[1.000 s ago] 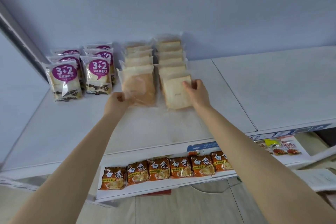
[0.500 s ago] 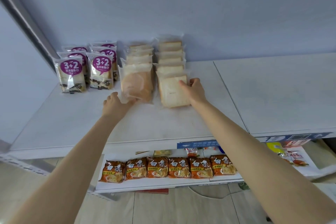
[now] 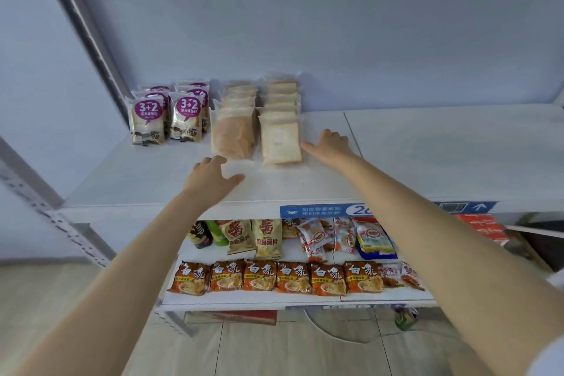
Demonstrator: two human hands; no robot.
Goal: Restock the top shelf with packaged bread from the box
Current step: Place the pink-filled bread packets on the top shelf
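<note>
Head camera feed is up, and I'm looking down two bare forearms at the flat white top shelf (image 3: 427, 156). The left hand (image 3: 210, 175) hovers over the shelf board with its fingers loosely spread and the thumb out to the side, holding nothing.

Just beyond its fingertips is the row of clear-wrapped tan bread packets (image 3: 233, 137), standing one behind another and running away from the hand towards the back wall. The gap between the fingertips and the front packet is small but visible.

The right hand (image 3: 328, 145) is flat and open as well, palm down on or just above the shelf (I can't tell which from here). On its thumb side, right next to it, is the row of clear-wrapped white sliced bread packets (image 3: 280, 143). The thumb tip reaches the front packet's edge, though I can't say whether it is touching. That row is beside the tan one, and both lie between the two hands.

Further out past the left hand, on its little-finger side, two rows of upright purple-labelled bread packets marked 3+2 (image 3: 186, 117) are packed close together.

Below both wrists, a lower shelf carries a line of orange instant noodle packets (image 3: 293, 278), with a blue label strip (image 3: 320, 210) on the shelf edge above them.
</note>
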